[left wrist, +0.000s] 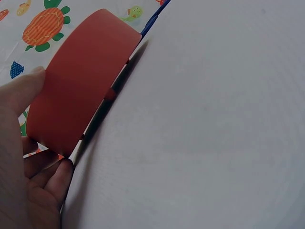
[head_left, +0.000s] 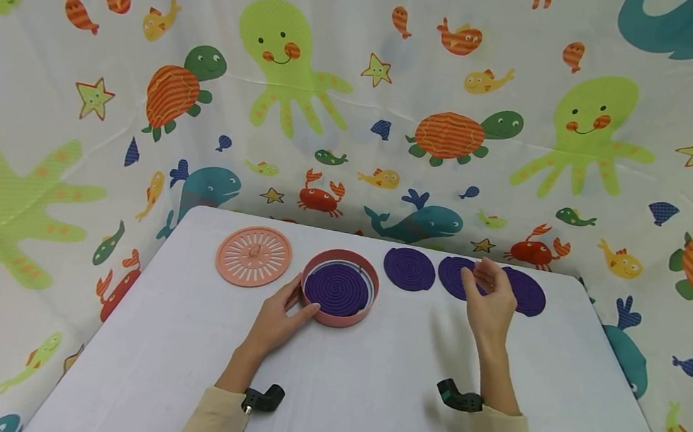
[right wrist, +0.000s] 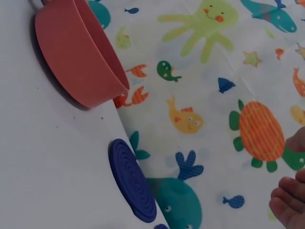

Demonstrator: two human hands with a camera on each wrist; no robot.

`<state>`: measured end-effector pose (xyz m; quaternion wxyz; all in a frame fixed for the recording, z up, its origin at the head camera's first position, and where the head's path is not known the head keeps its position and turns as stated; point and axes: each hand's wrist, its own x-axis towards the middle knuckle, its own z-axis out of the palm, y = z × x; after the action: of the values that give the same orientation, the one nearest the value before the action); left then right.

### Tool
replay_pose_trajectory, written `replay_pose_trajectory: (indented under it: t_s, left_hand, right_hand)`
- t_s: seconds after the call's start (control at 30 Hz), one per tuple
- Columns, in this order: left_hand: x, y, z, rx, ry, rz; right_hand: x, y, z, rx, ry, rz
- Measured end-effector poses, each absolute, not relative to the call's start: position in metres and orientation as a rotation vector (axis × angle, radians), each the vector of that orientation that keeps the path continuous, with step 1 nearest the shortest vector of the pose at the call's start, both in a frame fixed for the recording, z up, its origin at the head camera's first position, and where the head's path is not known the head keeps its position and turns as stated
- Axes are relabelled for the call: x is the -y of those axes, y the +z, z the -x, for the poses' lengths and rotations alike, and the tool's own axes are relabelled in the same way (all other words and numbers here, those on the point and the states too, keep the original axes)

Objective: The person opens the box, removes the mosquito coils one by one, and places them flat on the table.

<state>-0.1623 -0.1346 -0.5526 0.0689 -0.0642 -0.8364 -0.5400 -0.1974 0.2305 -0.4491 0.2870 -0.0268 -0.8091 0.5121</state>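
My left hand (head_left: pixel 279 318) grips the left side of a round pink case (head_left: pixel 337 320), thumb at its near rim. In the left wrist view, thumb and fingers clasp the case's wall (left wrist: pixel 78 83). A purple spiral mosquito coil (head_left: pixel 337 289) lies inside the case, within a pale inner edge. Over the row of coils at the right hovers my right hand (head_left: pixel 494 297), fingers loosely bent, holding nothing. It partly covers the middle coil (head_left: pixel 451 276) and the right coil (head_left: pixel 529 294). The left coil (head_left: pixel 409 269) of that row is in full sight.
A pink slotted lid (head_left: pixel 239 273) with a small central knob lies left of the case. All of this stands near the far edge of a white-covered table (head_left: pixel 357 402). Behind it hangs a curtain (head_left: pixel 353 46) printed with sea animals.
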Motion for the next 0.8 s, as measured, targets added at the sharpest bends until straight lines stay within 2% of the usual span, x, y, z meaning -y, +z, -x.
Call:
replay_pose_trajectory:
  t_s: [0.8]
  left_hand:
    - [0.134,-0.553,0.162,2.515,-1.636,0.186]
  right_hand:
    - [-0.198,-0.454,0.199,2.215,1.384,-0.081]
